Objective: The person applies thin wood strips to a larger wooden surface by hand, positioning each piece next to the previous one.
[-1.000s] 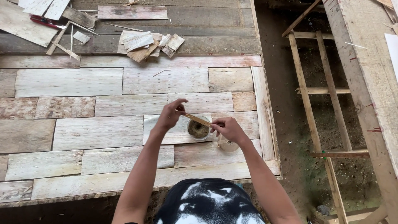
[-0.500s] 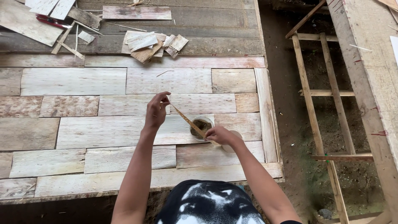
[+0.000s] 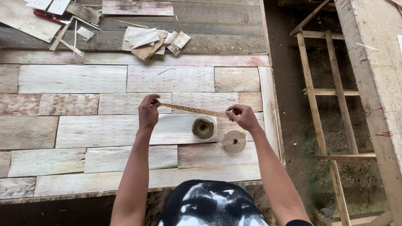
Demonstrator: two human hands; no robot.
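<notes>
Patchwork veneer sheets cover the worktop [image 3: 71,79]. Left hand [image 3: 148,112] and right hand [image 3: 243,118] each pinch an end of perforated paper tape [image 3: 193,109], stretched above a knothole [image 3: 203,128] beside the tape roll [image 3: 234,141]; keeping it taut should help it lie flat.

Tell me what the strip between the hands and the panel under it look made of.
Strip: thin tan tape, likely paper, matte with rows of tiny holes, stretched from left hand to right hand. Panel: pale wood veneer pieces, raw and unfinished, grain visible.
</notes>
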